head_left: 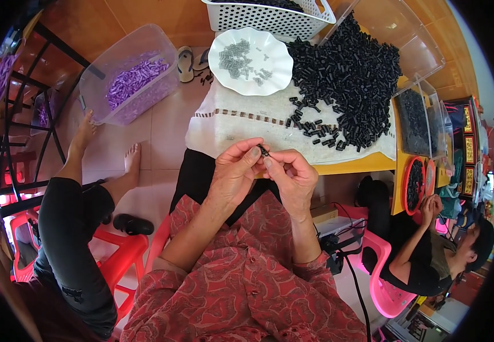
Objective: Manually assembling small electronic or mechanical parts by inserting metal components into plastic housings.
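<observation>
Both of my hands meet over my lap, just in front of the table's near edge. Between their fingertips is a small black cylindrical part (263,150). My left hand (237,171) pinches it with thumb and forefinger from the left, and my right hand (291,176) grips it from the right. Fingers hide much of the part. Beyond them on the cloth lies a large heap of similar black parts (355,80), with several strays toward me. A white scalloped plate (281,62) to its left carries small clear pieces (238,57).
A white perforated basket (258,18) stands behind the plate. A clear bin (101,91) of purple pieces sits at the left, near another person's bare feet (133,157). Clear boxes (421,122) flank the heap. Another person (429,245) works at the right by a red tray (408,202).
</observation>
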Available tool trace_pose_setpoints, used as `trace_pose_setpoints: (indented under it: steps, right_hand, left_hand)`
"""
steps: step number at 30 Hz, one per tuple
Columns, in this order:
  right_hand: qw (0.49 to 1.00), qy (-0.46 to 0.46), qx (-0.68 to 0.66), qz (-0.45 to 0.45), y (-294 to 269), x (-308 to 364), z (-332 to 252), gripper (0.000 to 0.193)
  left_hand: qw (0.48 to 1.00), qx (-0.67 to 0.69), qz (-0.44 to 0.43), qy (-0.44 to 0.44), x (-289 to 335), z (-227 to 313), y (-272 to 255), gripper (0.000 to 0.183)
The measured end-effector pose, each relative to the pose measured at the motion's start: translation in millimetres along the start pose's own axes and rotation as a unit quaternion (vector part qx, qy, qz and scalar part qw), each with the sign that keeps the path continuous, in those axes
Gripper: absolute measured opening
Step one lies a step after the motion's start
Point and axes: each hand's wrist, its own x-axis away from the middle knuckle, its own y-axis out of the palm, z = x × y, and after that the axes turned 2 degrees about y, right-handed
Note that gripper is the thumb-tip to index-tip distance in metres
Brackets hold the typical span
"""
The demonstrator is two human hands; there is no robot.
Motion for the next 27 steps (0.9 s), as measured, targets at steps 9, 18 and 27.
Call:
trace_pose_setpoints:
  steps: [9, 18, 27]
  right_hand:
    - [0.993, -0.091, 0.07, 0.038, 6.8, 1.2, 4.3, 0.012]
    - [0.991, -0.111, 0.062, 0.045, 13.3, 3.8, 6.1, 0.013]
    - [0.993, -0.103, 0.006, 0.062, 19.0, 6.8, 3.2, 0.01]
  left_hand:
    - [0.999, -0.038, -0.018, 0.027, 1.9, 4.4, 6.5, 0.02]
    - [0.997, -0.038, -0.034, 0.049, 2.7, 5.4, 5.2, 0.019]
    - [0.995, -0.048, -0.06, 0.057, 3.1, 8.3, 11.6, 0.019]
